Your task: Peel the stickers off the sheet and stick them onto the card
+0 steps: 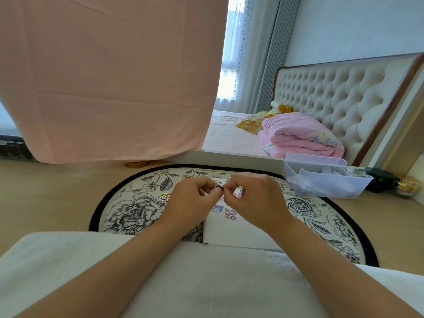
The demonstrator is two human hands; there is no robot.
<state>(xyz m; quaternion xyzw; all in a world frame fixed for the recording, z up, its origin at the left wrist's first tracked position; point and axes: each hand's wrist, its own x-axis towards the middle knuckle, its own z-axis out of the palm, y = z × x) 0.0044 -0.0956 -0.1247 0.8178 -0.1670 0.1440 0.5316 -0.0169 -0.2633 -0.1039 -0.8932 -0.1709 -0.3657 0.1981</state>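
Bedroom floor (46, 191), light wood, seated view. White fleece (206, 283) covers the lap and fills the near edge, with both forearms running out over it.

White card (238, 232) lies just past the fleece, its near edge touching the fleece and the rest on the round floral rug (128, 210). Two cartoon stickers (230, 213) already sit on its top face.

Left hand (192, 198) and right hand (254, 196) meet above the card's far part. Thumb and forefinger of each are pinched tight on one small dark-edged sticker (219, 188), the other fingers curled in. A white edge shows just behind the fingertips, can't tell if that's the sheet.

A colourful sticker scrap (164, 198) lies on the rug beside the left hand. There's open rug left and right, out to the black border.

Clear plastic bin (321, 180) overlaps the rug's far-right edge. The white bed platform (229, 157) runs along behind the rug. Hanging pink cloth (110, 76) blocks the far left, ending just above the floor. Folded pink quilt (298, 134) and tufted headboard (332, 92) are far right.
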